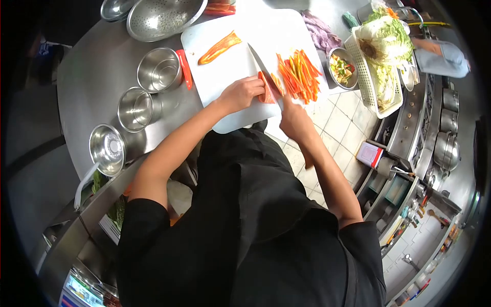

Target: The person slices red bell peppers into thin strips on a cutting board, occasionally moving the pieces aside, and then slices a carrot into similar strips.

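On a white cutting board (225,66), my left hand (243,94) presses a piece of red pepper (267,88) with curled fingers. My right hand (295,118) grips a kitchen knife (262,65), its blade lying along the right side of that piece. A thin cut strip sits just right of the blade. Further right is a pile of red and orange pepper strips (300,77). A long uncut pepper piece (220,48) rests at the board's upper left. The knife's handle is mostly hidden in my right hand.
Left of the board stand metal bowls (159,70), a colander (164,20) and a red-handled tool (184,69). To the right are a bowl of chopped vegetables (342,68), a purple cloth (321,33) and a white basket (364,77) with cabbage (386,41). Another person's arm (428,47) shows behind.
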A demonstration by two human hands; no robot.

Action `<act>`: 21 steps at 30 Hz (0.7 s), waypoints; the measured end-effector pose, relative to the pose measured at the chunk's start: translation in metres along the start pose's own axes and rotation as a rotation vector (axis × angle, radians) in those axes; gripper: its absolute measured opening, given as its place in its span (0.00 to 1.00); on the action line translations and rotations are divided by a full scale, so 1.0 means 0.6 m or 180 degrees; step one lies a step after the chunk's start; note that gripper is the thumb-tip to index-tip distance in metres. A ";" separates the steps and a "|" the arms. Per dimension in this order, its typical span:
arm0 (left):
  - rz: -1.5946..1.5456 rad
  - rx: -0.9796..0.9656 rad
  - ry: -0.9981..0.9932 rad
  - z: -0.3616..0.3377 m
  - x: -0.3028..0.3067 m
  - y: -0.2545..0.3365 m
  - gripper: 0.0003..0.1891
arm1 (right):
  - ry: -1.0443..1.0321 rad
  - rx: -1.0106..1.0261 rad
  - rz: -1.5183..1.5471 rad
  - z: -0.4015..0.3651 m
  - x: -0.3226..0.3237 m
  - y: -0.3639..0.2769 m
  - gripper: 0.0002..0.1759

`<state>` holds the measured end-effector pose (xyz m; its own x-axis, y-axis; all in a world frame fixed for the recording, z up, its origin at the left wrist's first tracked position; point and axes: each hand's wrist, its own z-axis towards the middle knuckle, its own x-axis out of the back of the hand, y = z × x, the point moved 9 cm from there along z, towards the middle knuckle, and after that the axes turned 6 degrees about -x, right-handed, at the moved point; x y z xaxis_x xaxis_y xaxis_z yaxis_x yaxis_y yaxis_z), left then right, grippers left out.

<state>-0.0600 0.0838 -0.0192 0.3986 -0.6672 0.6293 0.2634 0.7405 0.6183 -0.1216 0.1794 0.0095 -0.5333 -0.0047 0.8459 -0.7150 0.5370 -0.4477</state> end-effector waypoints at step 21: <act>0.0216 -0.0137 -0.0157 -0.007 0.003 0.000 0.07 | -0.0294 -0.0443 0.0110 0.008 -0.005 0.008 0.13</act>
<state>-0.0557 0.0829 -0.0199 0.3733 -0.6177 0.6921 0.2753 0.7862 0.5533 -0.1256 0.1782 0.0037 -0.6004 -0.0582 0.7976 -0.6293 0.6498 -0.4263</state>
